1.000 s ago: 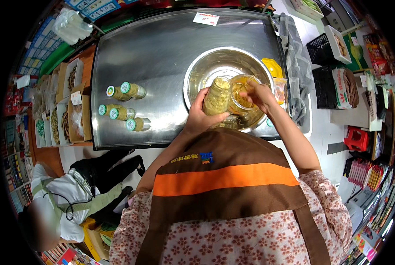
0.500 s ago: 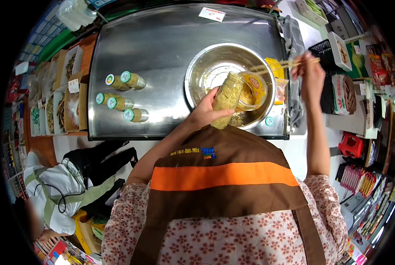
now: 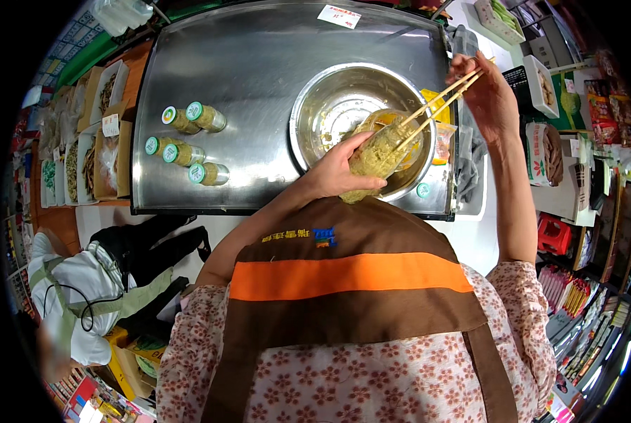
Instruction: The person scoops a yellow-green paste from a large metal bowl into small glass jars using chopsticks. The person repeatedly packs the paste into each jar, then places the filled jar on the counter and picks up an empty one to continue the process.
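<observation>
My left hand (image 3: 338, 169) grips a glass jar (image 3: 377, 156) packed with yellow-green food, tilted over the near rim of a large steel bowl (image 3: 333, 99). A pair of wooden chopsticks (image 3: 439, 106) is held in my right hand (image 3: 486, 95), raised to the right of the bowl, with the tips reaching down to the jar's mouth. The bowl sits on a steel table (image 3: 259, 63) and holds a few scraps of the same food.
Several filled jars with green-and-white lids (image 3: 188, 144) lie at the table's left. Trays of dried goods (image 3: 93, 141) line the left side. Yellow packets (image 3: 442, 137) and a grey cloth (image 3: 467, 162) lie right of the bowl. Shelves of packaged goods (image 3: 583, 176) stand further right.
My right hand has risen out of the bowl and swung right with the chopsticks, their tips now back at the jar's mouth. The jar has tilted and moved toward the bowl's near rim.
</observation>
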A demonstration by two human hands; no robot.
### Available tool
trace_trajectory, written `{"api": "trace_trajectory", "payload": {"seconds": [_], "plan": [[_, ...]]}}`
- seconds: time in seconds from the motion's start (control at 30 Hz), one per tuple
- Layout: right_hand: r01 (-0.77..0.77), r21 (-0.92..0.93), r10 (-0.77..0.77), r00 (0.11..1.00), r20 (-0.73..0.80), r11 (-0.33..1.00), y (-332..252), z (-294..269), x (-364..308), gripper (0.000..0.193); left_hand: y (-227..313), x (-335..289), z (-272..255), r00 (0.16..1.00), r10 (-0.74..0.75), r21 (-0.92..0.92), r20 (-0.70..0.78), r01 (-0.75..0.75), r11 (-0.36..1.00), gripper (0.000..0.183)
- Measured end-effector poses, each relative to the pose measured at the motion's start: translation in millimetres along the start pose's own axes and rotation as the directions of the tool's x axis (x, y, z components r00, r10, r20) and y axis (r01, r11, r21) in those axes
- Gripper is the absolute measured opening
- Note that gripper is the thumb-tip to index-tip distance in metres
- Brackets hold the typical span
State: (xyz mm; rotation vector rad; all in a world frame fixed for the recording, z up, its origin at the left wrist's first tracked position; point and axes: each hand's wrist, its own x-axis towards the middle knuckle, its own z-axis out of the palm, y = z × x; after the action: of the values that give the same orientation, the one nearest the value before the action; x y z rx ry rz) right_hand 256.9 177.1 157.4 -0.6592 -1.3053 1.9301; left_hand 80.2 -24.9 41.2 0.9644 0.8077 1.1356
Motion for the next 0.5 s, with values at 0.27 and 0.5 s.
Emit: {"api": "trace_trajectory", "payload": {"seconds": [0.27,0.5], "plan": [[0.013,0.647,-0.002,1.0,-0.018,0.762,9.8,-24.7,14.8,0.023,-15.3,0.2,2.5,0.999,0.053,-0.003,-0.012,-0.053,0.999,0.083],[0.112,0.675,-0.106,0.993,-0.05,0.729,16.8,-17.4,13.4,0.026,-10.1,-4.1,6.1,0.999,0.03,-0.029,0.031,-0.029,0.999,0.082]]}}
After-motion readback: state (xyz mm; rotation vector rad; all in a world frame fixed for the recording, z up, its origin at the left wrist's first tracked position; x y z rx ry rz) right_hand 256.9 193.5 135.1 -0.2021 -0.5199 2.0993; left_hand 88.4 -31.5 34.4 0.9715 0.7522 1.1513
